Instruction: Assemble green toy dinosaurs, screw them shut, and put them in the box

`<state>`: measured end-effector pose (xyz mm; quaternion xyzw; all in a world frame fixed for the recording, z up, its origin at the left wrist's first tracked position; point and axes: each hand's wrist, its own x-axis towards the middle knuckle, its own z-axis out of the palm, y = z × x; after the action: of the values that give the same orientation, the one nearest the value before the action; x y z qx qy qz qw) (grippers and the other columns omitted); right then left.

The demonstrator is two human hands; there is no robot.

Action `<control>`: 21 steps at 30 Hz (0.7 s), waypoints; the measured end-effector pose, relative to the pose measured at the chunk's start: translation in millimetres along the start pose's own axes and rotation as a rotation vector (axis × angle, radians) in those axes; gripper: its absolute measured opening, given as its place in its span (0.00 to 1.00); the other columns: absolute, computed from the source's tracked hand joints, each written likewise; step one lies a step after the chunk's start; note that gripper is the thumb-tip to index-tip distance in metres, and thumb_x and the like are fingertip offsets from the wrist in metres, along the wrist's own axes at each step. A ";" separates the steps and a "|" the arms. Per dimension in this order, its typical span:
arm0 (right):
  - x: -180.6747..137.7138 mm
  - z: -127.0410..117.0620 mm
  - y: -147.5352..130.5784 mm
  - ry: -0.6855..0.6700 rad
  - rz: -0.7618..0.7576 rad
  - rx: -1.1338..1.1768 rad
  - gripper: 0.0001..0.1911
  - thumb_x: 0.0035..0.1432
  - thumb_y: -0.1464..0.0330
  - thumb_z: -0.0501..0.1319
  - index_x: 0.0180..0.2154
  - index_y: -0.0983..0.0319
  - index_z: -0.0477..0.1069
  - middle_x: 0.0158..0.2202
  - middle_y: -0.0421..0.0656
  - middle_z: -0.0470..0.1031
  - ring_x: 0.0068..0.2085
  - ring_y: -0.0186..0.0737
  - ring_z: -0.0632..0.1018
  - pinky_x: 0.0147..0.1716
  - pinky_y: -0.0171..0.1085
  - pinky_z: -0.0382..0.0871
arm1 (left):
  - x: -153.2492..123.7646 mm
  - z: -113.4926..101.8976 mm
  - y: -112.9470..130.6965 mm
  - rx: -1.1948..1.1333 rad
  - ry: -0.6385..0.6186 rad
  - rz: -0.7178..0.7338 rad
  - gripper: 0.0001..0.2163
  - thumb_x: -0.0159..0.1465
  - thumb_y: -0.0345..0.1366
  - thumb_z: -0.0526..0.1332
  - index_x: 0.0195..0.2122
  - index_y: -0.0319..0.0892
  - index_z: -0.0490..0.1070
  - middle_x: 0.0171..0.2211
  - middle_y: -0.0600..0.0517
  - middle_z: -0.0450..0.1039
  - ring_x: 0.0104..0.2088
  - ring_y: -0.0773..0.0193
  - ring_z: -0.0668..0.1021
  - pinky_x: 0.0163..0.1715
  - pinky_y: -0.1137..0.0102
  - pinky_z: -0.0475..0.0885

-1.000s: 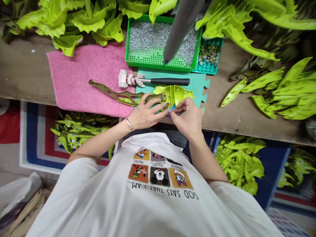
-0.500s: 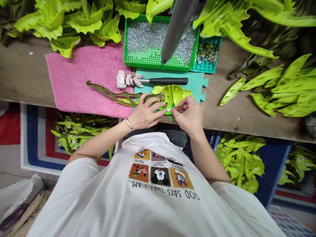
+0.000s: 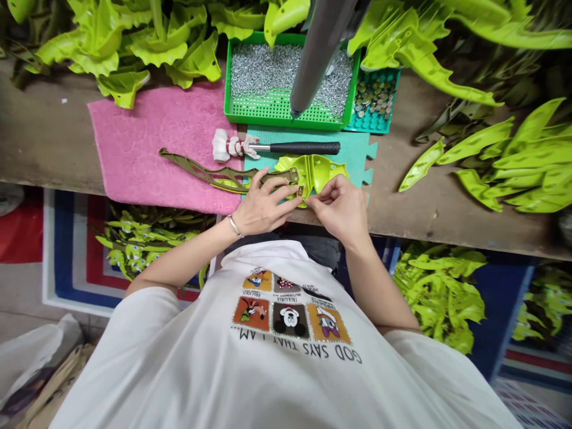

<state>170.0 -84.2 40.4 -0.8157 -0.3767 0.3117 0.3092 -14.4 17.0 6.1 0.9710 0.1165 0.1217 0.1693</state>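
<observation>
A lime-green plastic shell [image 3: 318, 170] lies on a teal foam mat [image 3: 353, 152] at the bench's near edge. An olive-brown blade-shaped part [image 3: 210, 171] runs from it leftwards across a pink towel [image 3: 152, 143]. My left hand [image 3: 263, 205] rests on the blade's right end, fingers curled and pressing it down. My right hand [image 3: 340, 208] is closed in a pinch on a tiny part at the shell's near edge, too small to name. The two hands' fingertips almost meet.
A hammer [image 3: 286, 146] with a cloth-wrapped head lies just behind the shell. Behind it stand a green tray of screws [image 3: 279, 110] and a teal tray of small metal discs [image 3: 375, 98]. A grey pole [image 3: 319, 50] hangs over the trays. Piles of green shells [image 3: 513, 161] surround the bench.
A small blue, then green, glow at the fingertips is gone. Both hands stayed at the shell's near edge with only slight finger movement.
</observation>
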 end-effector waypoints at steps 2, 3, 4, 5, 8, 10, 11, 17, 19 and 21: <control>0.7 -0.2 0.9 -0.003 -0.009 0.006 0.14 0.47 0.68 0.66 0.28 0.56 0.59 0.25 0.37 0.77 0.28 0.41 0.80 0.29 0.37 0.70 | 0.9 -0.1 0.3 0.002 -0.004 -0.004 0.14 0.68 0.39 0.58 0.55 0.51 0.72 0.57 0.49 0.74 0.59 0.51 0.69 0.66 0.40 0.52; 1.3 -0.2 1.5 -0.006 -0.014 0.008 0.14 0.47 0.68 0.66 0.28 0.56 0.59 0.25 0.37 0.78 0.28 0.40 0.80 0.29 0.37 0.70 | 1.4 -0.4 0.5 0.003 -0.006 -0.007 0.14 0.68 0.39 0.58 0.54 0.51 0.72 0.56 0.49 0.74 0.59 0.50 0.69 0.65 0.40 0.52; 2.0 -0.3 2.1 -0.010 -0.018 0.008 0.14 0.47 0.68 0.66 0.28 0.56 0.60 0.25 0.37 0.78 0.28 0.40 0.80 0.29 0.37 0.70 | 1.9 -1.0 0.7 0.004 -0.009 -0.010 0.14 0.68 0.38 0.58 0.54 0.51 0.73 0.56 0.49 0.74 0.59 0.50 0.68 0.65 0.40 0.52; 2.8 -0.3 2.7 -0.012 -0.021 0.009 0.14 0.47 0.68 0.67 0.28 0.56 0.60 0.25 0.37 0.78 0.28 0.40 0.80 0.29 0.37 0.70 | 2.4 -1.6 0.9 0.006 -0.012 -0.012 0.14 0.67 0.38 0.59 0.54 0.51 0.73 0.56 0.49 0.74 0.59 0.50 0.68 0.65 0.40 0.53; 5.5 -0.2 4.3 -0.021 -0.026 0.010 0.14 0.47 0.67 0.67 0.28 0.56 0.60 0.24 0.36 0.77 0.28 0.40 0.80 0.29 0.37 0.70 | 2.9 -3.2 0.8 0.018 -0.011 -0.003 0.16 0.66 0.36 0.59 0.55 0.51 0.72 0.55 0.49 0.74 0.58 0.49 0.68 0.64 0.41 0.54; 6.9 -0.1 5.5 -0.029 -0.027 0.014 0.15 0.46 0.68 0.67 0.28 0.56 0.60 0.24 0.35 0.76 0.28 0.40 0.80 0.29 0.36 0.70 | 2.2 -3.2 0.4 0.031 0.006 0.020 0.17 0.65 0.36 0.59 0.56 0.50 0.72 0.55 0.48 0.74 0.58 0.49 0.68 0.63 0.42 0.55; 7.4 -0.1 6.0 -0.036 -0.027 0.017 0.15 0.46 0.68 0.67 0.28 0.56 0.60 0.24 0.35 0.76 0.28 0.40 0.80 0.29 0.36 0.70 | 1.7 -2.8 0.2 0.035 0.017 0.031 0.17 0.65 0.36 0.59 0.56 0.50 0.71 0.55 0.48 0.74 0.58 0.49 0.68 0.64 0.42 0.55; 6.8 -2.4 3.7 -0.043 -0.020 -0.024 0.13 0.47 0.69 0.66 0.28 0.57 0.60 0.24 0.36 0.76 0.29 0.41 0.80 0.29 0.36 0.68 | -1.5 -0.3 4.0 0.029 0.029 -0.014 0.18 0.67 0.40 0.60 0.58 0.49 0.71 0.56 0.47 0.74 0.59 0.49 0.68 0.66 0.40 0.53; 6.3 -3.6 -0.4 -0.046 -0.014 -0.053 0.12 0.48 0.68 0.66 0.28 0.57 0.61 0.25 0.37 0.78 0.30 0.42 0.80 0.30 0.37 0.68 | -2.9 0.0 7.2 0.055 0.039 -0.009 0.20 0.66 0.41 0.61 0.59 0.51 0.70 0.57 0.47 0.73 0.60 0.48 0.68 0.66 0.38 0.52; 5.8 -4.6 -5.2 -0.059 -0.004 -0.086 0.12 0.48 0.68 0.66 0.27 0.57 0.61 0.26 0.38 0.79 0.30 0.42 0.81 0.31 0.38 0.68 | -4.7 0.7 9.7 0.090 0.063 0.006 0.21 0.65 0.42 0.63 0.60 0.51 0.70 0.58 0.46 0.73 0.60 0.47 0.68 0.66 0.37 0.52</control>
<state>174.2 -78.0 45.5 -0.8181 -0.4002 0.3183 0.2631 -16.9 6.7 8.0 0.9738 0.1241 0.1474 0.1212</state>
